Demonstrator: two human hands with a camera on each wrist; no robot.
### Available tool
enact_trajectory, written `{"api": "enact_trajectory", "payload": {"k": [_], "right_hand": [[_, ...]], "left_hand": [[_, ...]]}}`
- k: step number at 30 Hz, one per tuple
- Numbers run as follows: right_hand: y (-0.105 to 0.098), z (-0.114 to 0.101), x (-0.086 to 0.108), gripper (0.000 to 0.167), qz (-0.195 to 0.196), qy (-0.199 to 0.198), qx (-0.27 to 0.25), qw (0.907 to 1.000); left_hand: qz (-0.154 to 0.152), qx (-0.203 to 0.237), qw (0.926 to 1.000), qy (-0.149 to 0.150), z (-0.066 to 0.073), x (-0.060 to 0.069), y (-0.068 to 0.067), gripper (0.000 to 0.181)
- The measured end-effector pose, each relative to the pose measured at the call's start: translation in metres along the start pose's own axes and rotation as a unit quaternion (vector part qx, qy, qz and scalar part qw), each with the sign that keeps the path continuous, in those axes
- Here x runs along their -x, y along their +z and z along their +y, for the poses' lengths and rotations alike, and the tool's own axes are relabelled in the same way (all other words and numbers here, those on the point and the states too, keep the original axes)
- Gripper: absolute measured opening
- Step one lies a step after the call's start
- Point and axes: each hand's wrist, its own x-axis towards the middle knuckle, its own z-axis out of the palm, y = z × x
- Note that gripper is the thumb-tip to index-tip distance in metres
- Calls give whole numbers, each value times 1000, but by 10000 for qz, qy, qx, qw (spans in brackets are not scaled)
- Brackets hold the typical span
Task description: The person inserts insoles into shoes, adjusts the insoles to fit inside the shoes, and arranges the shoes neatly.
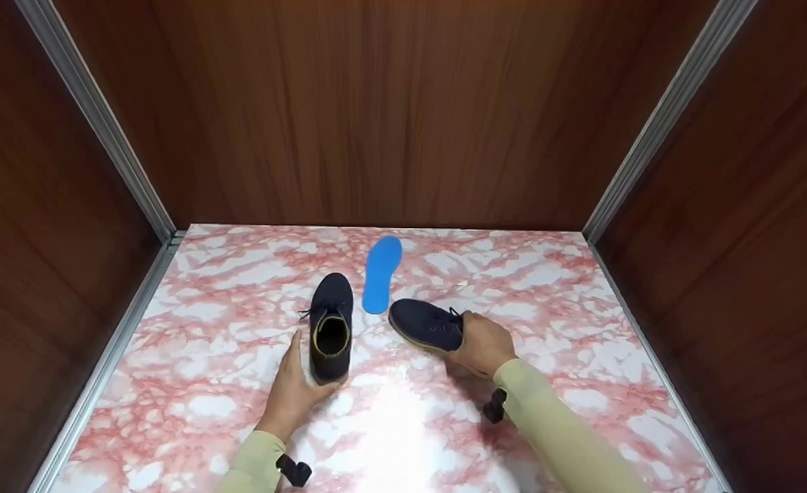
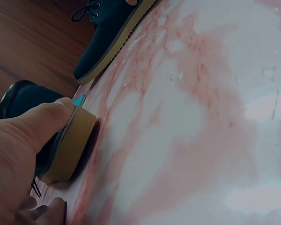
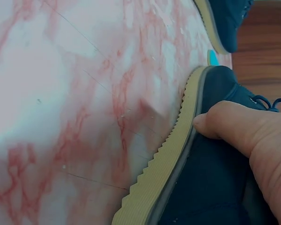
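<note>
A dark navy lace-up shoe (image 1: 330,294) with a tan sole stands upright on the table, toe pointing away. My left hand (image 1: 295,394) holds it around the heel; the thumb lies across the heel's near side and the fingers reach along its left side. To the right, my right hand (image 1: 487,344) grips the matching shoe (image 1: 425,323) from above near the laces, its toe pointing left and away. The right wrist view shows my thumb pressed on that shoe's side (image 3: 196,180). Whether its whole sole touches the table cannot be told. A blue insole (image 1: 381,274) lies flat beyond and between the shoes.
The table (image 1: 205,329) has a red-and-white marbled top with a bright glare near its front. Dark wood panels (image 1: 389,116) wall it at the back and both sides, with metal rails (image 1: 112,130) at the corners.
</note>
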Motion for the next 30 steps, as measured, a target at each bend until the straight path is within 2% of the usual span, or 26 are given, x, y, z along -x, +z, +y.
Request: {"api": "enact_trajectory", "payload": {"k": [5,9,12,15,17,20,23,26,30], "right_hand": [[-3,-1,6,65,-21,-103,8,9999],[-4,-3,10,70,-130,-89,-2,9999],[-4,-6,14,72,-222,-97,-44,9997],[-3,-9,18,73,-294,-144,-17,9995],[-2,-11,22,74,-288,-195,6,9994],[-1,-14,29,74,-282,-256,5,9993],[-1,-16,36,70,-288,-320,-77,9990],[-1,-18,42,68,-277,-434,-57,9987],[-1,-20,49,66,-307,-534,38,9981]], "left_hand": [[-98,-336,9993,133,-2,2,0,128],[-248,-393,9988,167,1,1,-2,121],[-316,-432,9985,125,5,2,-6,115],[-486,-779,9958,25,11,6,-14,101],[-712,-1182,9904,-47,16,10,-21,90],[-1161,-1752,9776,-87,25,15,-34,69],[-1533,-2138,9647,-116,33,18,-45,55],[-1789,-2394,9542,-134,39,19,-53,45],[-1927,-2651,9447,-134,43,22,-58,41]]}}
